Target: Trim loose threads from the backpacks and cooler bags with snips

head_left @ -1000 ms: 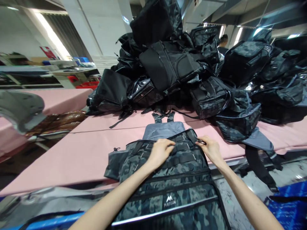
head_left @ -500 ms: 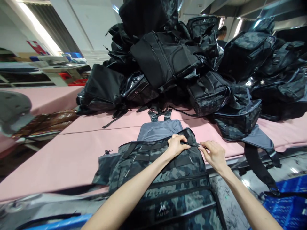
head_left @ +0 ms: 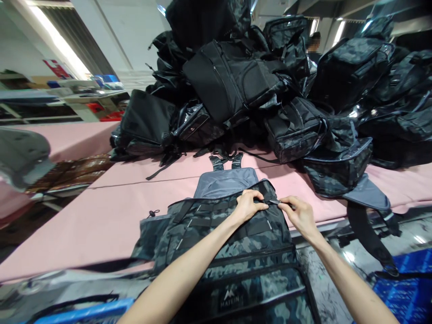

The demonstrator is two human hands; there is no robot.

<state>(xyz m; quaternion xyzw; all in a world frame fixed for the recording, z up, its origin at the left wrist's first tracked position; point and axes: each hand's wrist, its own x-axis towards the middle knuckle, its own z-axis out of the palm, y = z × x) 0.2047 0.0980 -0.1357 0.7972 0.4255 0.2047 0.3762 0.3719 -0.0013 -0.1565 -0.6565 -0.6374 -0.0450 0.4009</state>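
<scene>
A dark camouflage backpack (head_left: 216,249) lies in front of me at the table's edge, its grey inner flap folded out toward the back. My left hand (head_left: 250,206) is closed at the backpack's upper right, pinching the fabric near its top seam. Close beside it, my right hand (head_left: 299,215) pinches a small, silvery, pointed tool (head_left: 274,202); its exact kind is too small to make out. The tool's tip is at the fabric by my left fingertips. What lies between the left fingers is mostly hidden.
Behind the backpack, a tall heap of black and camouflage backpacks (head_left: 232,81) covers the pink-topped table (head_left: 84,216). One open bag (head_left: 337,168) sits at right with a strap hanging over the edge. Blue crates (head_left: 405,288) stand below. A person (head_left: 313,47) is in the background.
My right hand has moved slightly left, bringing the silvery tool closer to my left fingertips. The left hand keeps its pinch on the backpack. The view has shifted a little.
</scene>
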